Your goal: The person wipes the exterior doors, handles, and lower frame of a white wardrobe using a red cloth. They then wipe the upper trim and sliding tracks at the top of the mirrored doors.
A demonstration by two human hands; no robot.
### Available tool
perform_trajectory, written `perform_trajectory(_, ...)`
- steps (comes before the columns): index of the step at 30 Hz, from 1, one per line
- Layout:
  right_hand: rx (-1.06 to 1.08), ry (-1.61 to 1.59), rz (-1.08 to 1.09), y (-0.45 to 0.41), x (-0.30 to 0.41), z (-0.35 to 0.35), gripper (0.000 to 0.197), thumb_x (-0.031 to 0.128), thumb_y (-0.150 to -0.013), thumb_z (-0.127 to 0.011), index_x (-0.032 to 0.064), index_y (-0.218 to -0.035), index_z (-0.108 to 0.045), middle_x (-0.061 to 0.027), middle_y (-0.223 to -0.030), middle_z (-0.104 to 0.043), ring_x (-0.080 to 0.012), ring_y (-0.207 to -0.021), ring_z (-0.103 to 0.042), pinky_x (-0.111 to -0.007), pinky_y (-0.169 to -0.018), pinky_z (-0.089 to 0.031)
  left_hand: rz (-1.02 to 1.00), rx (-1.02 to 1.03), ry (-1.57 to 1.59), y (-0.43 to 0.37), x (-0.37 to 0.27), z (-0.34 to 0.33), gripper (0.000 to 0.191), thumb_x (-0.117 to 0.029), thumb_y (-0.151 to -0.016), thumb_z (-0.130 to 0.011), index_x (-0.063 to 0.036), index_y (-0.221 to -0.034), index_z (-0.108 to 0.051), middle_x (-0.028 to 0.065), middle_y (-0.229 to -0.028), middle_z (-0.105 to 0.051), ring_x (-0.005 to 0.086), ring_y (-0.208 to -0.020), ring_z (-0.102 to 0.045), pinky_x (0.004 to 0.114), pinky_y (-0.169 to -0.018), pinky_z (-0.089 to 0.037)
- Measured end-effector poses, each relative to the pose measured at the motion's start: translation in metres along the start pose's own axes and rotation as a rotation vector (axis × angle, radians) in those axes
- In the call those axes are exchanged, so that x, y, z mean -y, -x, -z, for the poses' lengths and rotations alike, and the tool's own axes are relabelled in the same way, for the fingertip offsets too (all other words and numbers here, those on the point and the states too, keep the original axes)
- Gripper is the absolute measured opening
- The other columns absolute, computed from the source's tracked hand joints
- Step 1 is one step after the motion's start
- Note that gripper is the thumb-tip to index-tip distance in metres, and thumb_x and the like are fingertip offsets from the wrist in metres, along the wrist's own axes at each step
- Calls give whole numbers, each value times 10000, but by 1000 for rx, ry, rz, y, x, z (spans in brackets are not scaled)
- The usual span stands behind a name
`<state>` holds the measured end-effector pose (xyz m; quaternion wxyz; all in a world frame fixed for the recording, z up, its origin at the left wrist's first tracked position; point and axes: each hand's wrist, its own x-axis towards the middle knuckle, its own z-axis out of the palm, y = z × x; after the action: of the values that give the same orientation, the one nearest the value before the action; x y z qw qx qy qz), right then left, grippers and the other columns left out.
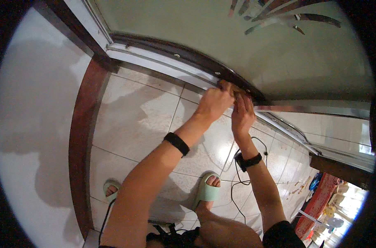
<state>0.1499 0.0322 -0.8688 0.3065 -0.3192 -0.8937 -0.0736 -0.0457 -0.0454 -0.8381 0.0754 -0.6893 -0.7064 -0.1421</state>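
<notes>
My left hand (217,100) is curled at the dark bottom rail (194,59) of a glass door panel, close to its right end. Beside it, the fingers of my right hand (244,113) press along the same rail. A small tan piece (236,89) shows between the fingertips; its kind is unclear, and whether either hand grips it is hidden. Pale round spots, perhaps screw heads or plugs, dot the rail. Above it stands the frosted glass panel (268,62) with a clear leaf pattern. A white sill track (157,61) runs below.
Tiled floor (129,124) lies beneath me, with my feet in green slippers (207,189). A black cable (234,198) loops near my right foot. A reddish-brown wooden baseboard (82,145) and white wall (42,124) are at left. A red surface with clutter (318,201) is at lower right.
</notes>
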Motion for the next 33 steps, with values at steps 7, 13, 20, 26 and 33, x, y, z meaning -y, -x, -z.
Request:
perform_trajectory(7,58,-243,50,-78,171,-63,510,-15,-1055,-838,75,-1551,-914,-173,-1535,-897,-446,-1320,-914,-517,-1008,-795,257,33,-143,87,163,36,524,-127,-1098,-865,-118,-1622,-875,129,-1634,-904,401,-884,-963,542,-767,-781)
perform_trajectory(13,52,-273,211,-169,282,-128,498,8,-1037,-814,27,-1533,-842,-212,-1536,-845,-450,-1422,-833,-549,-1131,-754,353,-231,-144,102,280,77,453,-123,-1206,-729,-281,-1578,-932,110,-1432,-956,426,-1056,-965,559,-861,-785)
perform_trajectory(20,7,-777,-16,-149,307,-57,379,-41,-1096,-876,35,-1466,-841,-250,-1411,-854,-546,-1238,-838,-603,-1037,-744,274,-79,-535,162,236,171,435,-114,-1153,-817,-142,-1586,-851,85,-1585,-833,294,-907,-953,482,-743,-770)
perform_trajectory(26,472,-1243,-372,-75,166,30,756,39,-1199,-888,8,-1909,-632,-167,-1586,-908,-336,-1378,-909,-507,-1240,-744,-287,-351,-235,148,58,175,543,-281,-1148,-876,-184,-1681,-868,104,-1751,-836,220,-921,-833,363,-768,-707)
perform_trajectory(33,657,-2086,-1065,-59,135,82,609,-106,-1246,-757,56,-1832,-738,-141,-1728,-849,-326,-1654,-764,-565,-1427,-621,-678,-512,273,173,44,156,519,-515,-1242,-881,-148,-909,-726,-3,-866,-708,185,-732,-703,370,-671,-513)
